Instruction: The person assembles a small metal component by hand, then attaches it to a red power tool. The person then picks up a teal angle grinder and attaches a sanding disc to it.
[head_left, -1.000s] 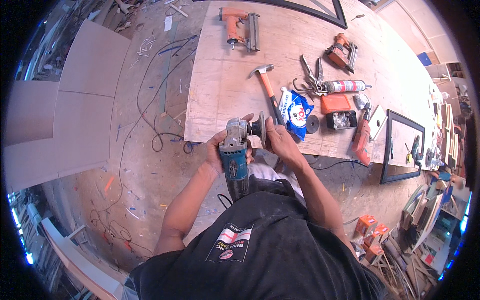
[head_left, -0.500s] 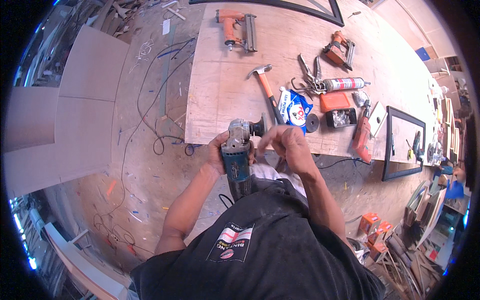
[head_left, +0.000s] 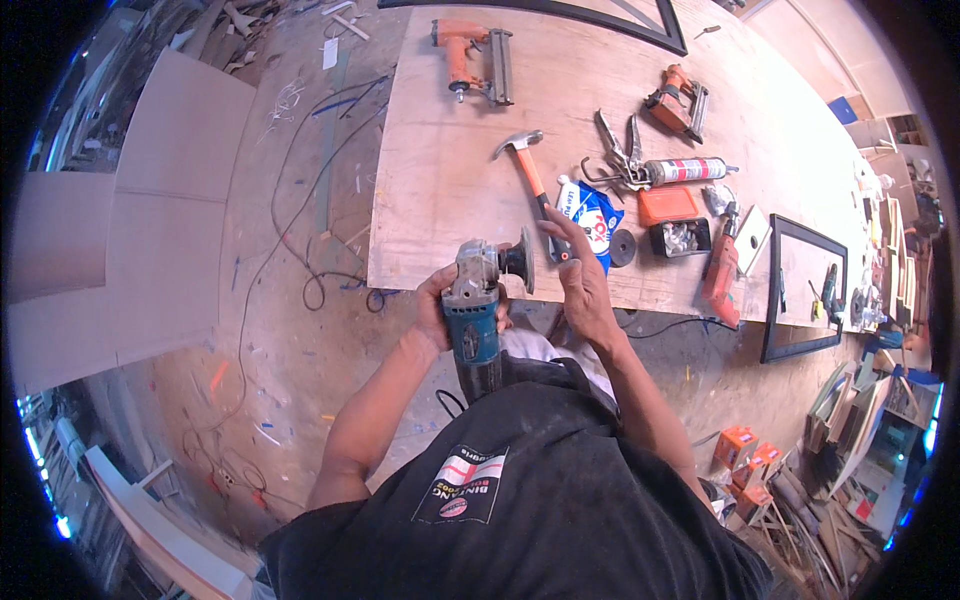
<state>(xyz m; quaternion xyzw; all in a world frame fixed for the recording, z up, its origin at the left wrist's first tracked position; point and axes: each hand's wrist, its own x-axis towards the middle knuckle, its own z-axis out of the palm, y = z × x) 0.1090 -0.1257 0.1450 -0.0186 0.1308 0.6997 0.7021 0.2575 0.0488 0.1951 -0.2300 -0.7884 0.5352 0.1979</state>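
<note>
My left hand (head_left: pixel 436 305) is wrapped round the blue-and-grey angle grinder (head_left: pixel 474 330), which is held upright against my body with its head at the table's near edge. A round disc (head_left: pixel 526 262) sits on the grinder's spindle and faces right. Just right of that disc, my right hand (head_left: pixel 582 275) is raised with its fingers stretched out and nothing in them. Beyond its fingers lie a claw hammer (head_left: pixel 530 170) with an orange-and-black handle and a blue-and-white packet (head_left: pixel 598 222). A loose dark disc (head_left: pixel 622 248) rests beside the packet.
On the wooden table (head_left: pixel 440 200) are two orange nail guns (head_left: pixel 466 55), a caulking gun (head_left: pixel 680 170), an orange box lid (head_left: pixel 668 206), a black box (head_left: pixel 682 238), a red power tool (head_left: pixel 720 270) and a black frame (head_left: pixel 770 335). Cables (head_left: pixel 275 230) cross the floor at left.
My right hand has gone from bent, blurred fingers by the disc to outstretched fingers pointing away from me. The left hand and the grinder have stayed in place.
</note>
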